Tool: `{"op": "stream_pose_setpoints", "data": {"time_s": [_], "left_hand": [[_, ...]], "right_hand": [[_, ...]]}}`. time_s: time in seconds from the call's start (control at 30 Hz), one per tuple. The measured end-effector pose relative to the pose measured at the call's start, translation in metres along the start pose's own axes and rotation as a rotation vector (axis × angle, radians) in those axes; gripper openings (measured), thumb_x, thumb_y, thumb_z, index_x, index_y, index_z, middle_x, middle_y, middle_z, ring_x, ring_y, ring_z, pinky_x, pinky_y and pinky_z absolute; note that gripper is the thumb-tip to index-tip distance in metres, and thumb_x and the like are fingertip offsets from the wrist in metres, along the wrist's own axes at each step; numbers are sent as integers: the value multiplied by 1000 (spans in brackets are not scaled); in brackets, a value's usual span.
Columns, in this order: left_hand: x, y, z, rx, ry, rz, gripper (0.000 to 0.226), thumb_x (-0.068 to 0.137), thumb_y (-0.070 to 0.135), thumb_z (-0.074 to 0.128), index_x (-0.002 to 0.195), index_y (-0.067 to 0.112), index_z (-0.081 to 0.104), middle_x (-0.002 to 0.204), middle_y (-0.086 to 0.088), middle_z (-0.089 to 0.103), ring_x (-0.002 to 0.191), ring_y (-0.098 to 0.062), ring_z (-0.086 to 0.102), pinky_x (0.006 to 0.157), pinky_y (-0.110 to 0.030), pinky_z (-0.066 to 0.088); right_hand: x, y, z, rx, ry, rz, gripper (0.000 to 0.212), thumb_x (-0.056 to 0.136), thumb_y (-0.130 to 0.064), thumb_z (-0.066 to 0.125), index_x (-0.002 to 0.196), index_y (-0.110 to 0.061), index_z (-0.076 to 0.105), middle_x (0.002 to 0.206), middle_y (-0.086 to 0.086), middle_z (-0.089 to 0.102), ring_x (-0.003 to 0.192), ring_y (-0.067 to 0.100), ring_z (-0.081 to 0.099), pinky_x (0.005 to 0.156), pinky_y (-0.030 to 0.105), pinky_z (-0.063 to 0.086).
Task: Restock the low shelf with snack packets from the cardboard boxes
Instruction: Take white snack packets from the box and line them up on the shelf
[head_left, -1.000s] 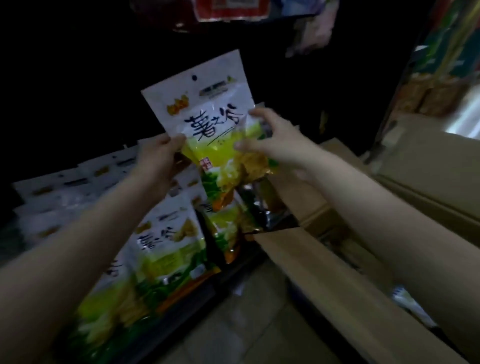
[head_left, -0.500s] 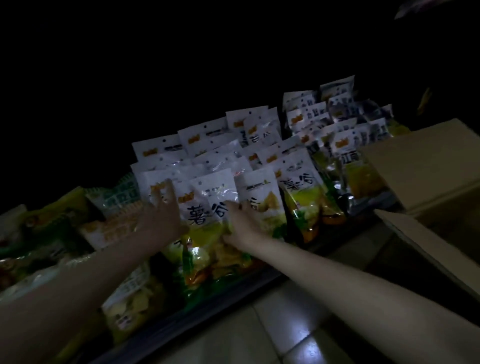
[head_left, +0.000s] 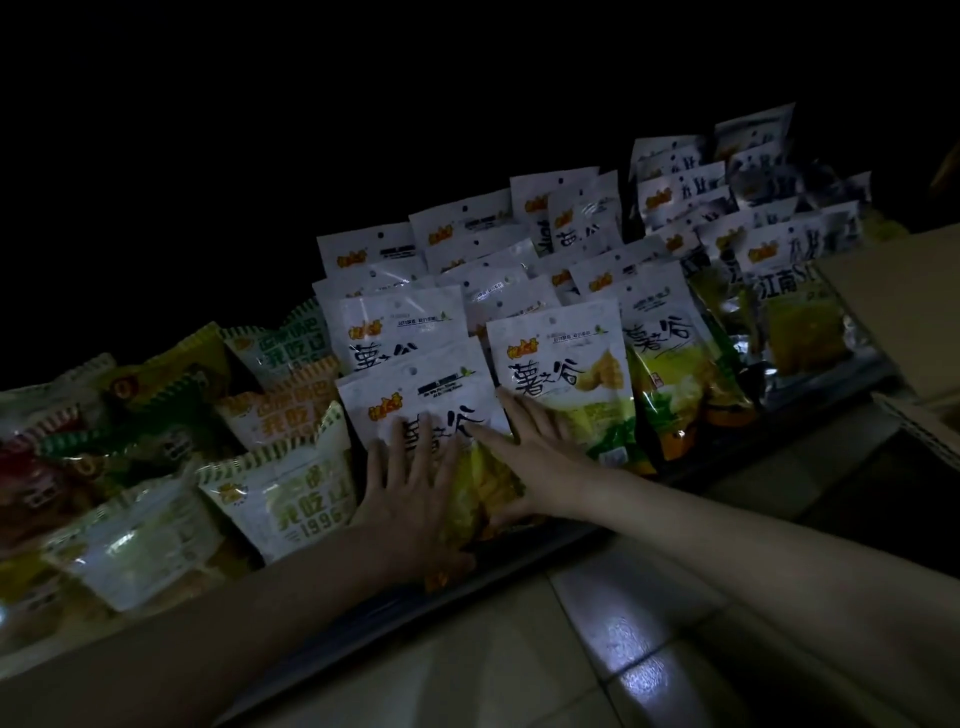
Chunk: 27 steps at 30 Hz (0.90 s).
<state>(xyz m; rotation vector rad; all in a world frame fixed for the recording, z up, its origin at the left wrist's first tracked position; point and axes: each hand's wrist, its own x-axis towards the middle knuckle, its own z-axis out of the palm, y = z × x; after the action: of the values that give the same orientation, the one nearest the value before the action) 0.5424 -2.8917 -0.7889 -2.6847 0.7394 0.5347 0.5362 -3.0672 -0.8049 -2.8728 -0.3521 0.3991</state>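
Note:
A white and yellow-green snack packet (head_left: 431, 395) lies at the front of the low shelf (head_left: 519, 561), on top of a row of like packets. My left hand (head_left: 410, 478) lies flat on its lower half with straight, spread fingers. My right hand (head_left: 530, 447) presses its right edge with straight fingers, between it and the neighbouring packet (head_left: 566, 374). More packets of the same kind (head_left: 467, 234) stand in rows behind. An open cardboard box (head_left: 893, 301) stands at the right.
Green, orange and red zigzag-edged snack bags (head_left: 280, 493) fill the shelf to the left. Silver and yellow packets (head_left: 800, 322) fill its right end beside the box flap (head_left: 924, 431). Pale floor tiles (head_left: 597, 649) lie in front. Above the shelf all is dark.
A second ago both hands held one packet up in the air. They brought it down onto the front row and now lie flat on it. The view swung left towards the shelf.

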Motion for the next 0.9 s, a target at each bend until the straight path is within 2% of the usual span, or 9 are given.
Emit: {"op": "stream_pose_setpoints", "data": {"time_s": [0.23, 0.37, 0.53, 0.6, 0.67, 0.7, 0.77, 0.8, 0.9], "left_hand": [[13, -26, -9, 228, 103, -53, 113, 83, 66, 48, 131, 11, -39, 131, -16, -47, 129, -40, -35, 107, -51, -19], [17, -15, -2, 254, 142, -55, 88, 97, 49, 33, 142, 6, -29, 131, -20, -44, 127, -48, -33, 111, -56, -9], [9, -11, 16, 265, 35, 48, 101, 81, 76, 21, 136, 10, -32, 132, -18, -44, 133, -48, -29, 112, -54, -9], [10, -14, 12, 143, 164, 93, 94, 79, 77, 6, 149, 15, -5, 144, -18, -30, 136, -42, -20, 114, -54, 2], [12, -12, -1, 115, 296, 116, 90, 80, 72, 6, 143, 17, 39, 153, -22, 9, 140, -42, 9, 109, -56, 22], [14, -10, -6, 142, 311, 136, 91, 77, 71, 8, 144, 17, 38, 154, -23, 12, 140, -42, 8, 109, -57, 19], [21, -9, -6, 149, 256, 156, 90, 77, 73, 11, 151, 23, 0, 154, -18, -19, 137, -39, -23, 111, -55, -8], [24, -7, -8, 135, 180, 112, 89, 81, 74, 21, 149, 25, -12, 151, -15, -31, 135, -38, -31, 110, -55, -13], [29, -2, -10, 130, 122, 25, 96, 84, 69, 40, 148, 24, -16, 149, -15, -35, 137, -41, -29, 111, -60, -4]], "right_hand": [[25, -18, -8, -66, 37, 64, 107, 78, -57, 63, 149, -28, -11, 153, 12, -27, 141, 34, -24, 112, 56, -10], [30, -13, -11, -118, 58, 53, 107, 79, -57, 62, 148, -27, -14, 154, 13, -25, 141, 34, -24, 111, 58, -13], [10, 5, -1, -121, 36, -46, 90, 82, -58, 58, 150, -33, 4, 156, 10, -14, 143, 32, -18, 114, 55, -8], [0, 21, -8, -99, 150, -65, 81, 84, -49, 60, 148, -36, 12, 157, 5, -11, 144, 30, -13, 116, 55, 2], [-5, 38, -16, -111, 215, 17, 88, 82, -45, 65, 149, -36, 8, 156, 5, -16, 143, 33, -13, 115, 59, 8], [-6, 45, -18, -111, 197, 107, 96, 79, -47, 68, 148, -38, 1, 155, 6, -21, 142, 37, -15, 113, 61, 7], [-5, 58, -21, -22, 104, 313, 111, 73, -51, 73, 146, -41, -10, 151, 8, -31, 138, 46, -20, 110, 64, 3], [-5, 63, -21, 58, 61, 379, 115, 71, -48, 75, 145, -42, -13, 149, 9, -36, 137, 48, -20, 110, 64, 5], [-7, 62, -19, 197, 27, 320, 113, 74, -33, 77, 147, -40, -9, 149, 8, -37, 141, 44, -13, 114, 54, 17]]}}
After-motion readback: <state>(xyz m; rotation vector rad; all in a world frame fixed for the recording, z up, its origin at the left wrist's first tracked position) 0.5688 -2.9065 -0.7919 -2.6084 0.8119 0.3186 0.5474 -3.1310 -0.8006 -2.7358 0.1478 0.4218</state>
